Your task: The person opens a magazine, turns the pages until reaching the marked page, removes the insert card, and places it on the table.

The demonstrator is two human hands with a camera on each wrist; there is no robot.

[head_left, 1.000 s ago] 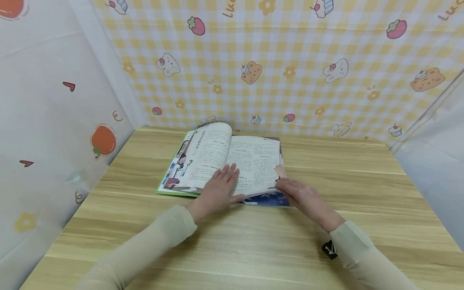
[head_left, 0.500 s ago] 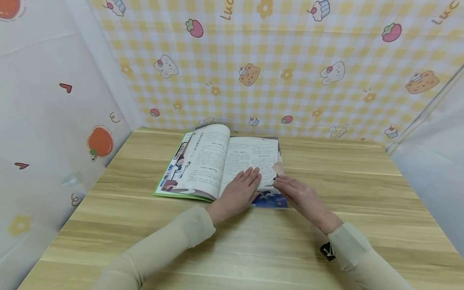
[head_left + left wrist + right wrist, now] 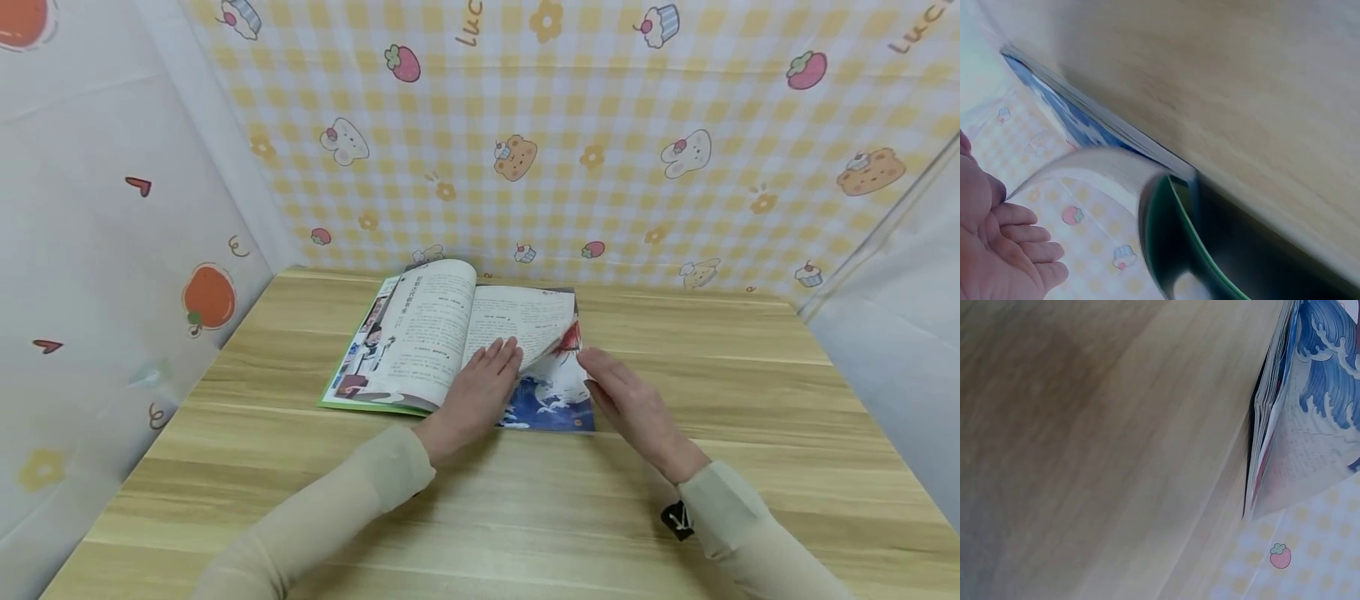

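An open magazine (image 3: 420, 342) lies on the table, its left-hand pages bowed up near the spine. My left hand (image 3: 480, 387) pinches the lower part of a printed page (image 3: 513, 321), whose bottom corner is lifted and folded over. In the left wrist view that page (image 3: 1100, 164) curves from the spine to the thumb and fingers of the left hand (image 3: 1007, 250). Beneath it shows a picture page (image 3: 551, 400) of blue waves. Beside the magazine's right edge, my right hand (image 3: 633, 408) has loosely bent fingers and holds nothing; it is out of the right wrist view.
The wooden table (image 3: 735, 392) extends on both sides of the magazine and in front of it. A yellow checked cloth (image 3: 600, 108) hangs behind, with a pale cloth (image 3: 97, 275) on the left. A black tag (image 3: 678, 521) shows at the right sleeve.
The right hand has let go of the page's corner. The left hand went right across the page, then slightly back left, lifting the corner and baring more of the wave picture.
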